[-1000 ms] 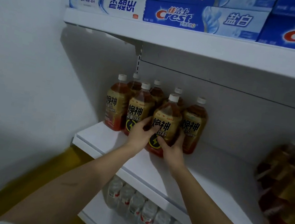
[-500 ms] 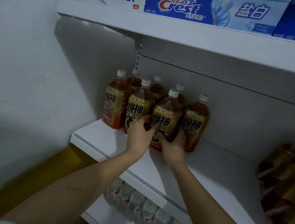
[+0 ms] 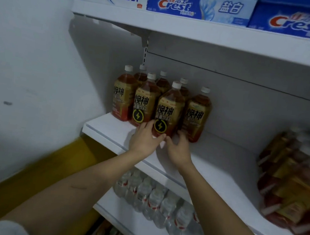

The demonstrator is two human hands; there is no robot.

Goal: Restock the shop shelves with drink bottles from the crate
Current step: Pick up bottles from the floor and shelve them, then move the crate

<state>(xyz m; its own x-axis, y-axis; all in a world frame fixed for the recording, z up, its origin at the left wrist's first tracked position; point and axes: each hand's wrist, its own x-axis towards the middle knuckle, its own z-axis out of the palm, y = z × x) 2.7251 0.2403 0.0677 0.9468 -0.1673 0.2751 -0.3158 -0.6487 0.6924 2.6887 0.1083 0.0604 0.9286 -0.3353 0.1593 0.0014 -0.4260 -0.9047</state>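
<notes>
1. The left hand (image 3: 144, 140) sits at the foot of the front amber bottle (image 3: 167, 112), fingers loosely spread and only slightly bent; its fingertips touch the bottle's lower left side near the lightning badge without wrapping round it.
2. The right hand (image 3: 178, 148) is on the other side of the same bottle's base, fingers relaxed and a little curled, holding nothing. It is blurred, so I cannot tell whether its fingertips touch the bottle or hang just beside it.
3. The front amber bottle stands upright on the middle shelf (image 3: 222, 164), near its front edge, in a cluster of like bottles (image 3: 144, 104) packed toward the left wall.
4. A shrink-wrapped pack of amber bottles (image 3: 294, 183) lies on the same shelf, well apart to the right.
5. Toothpaste boxes (image 3: 199, 6) line the shelf above.
6. Clear water bottles (image 3: 152, 199) stand in a row on the shelf below.
</notes>
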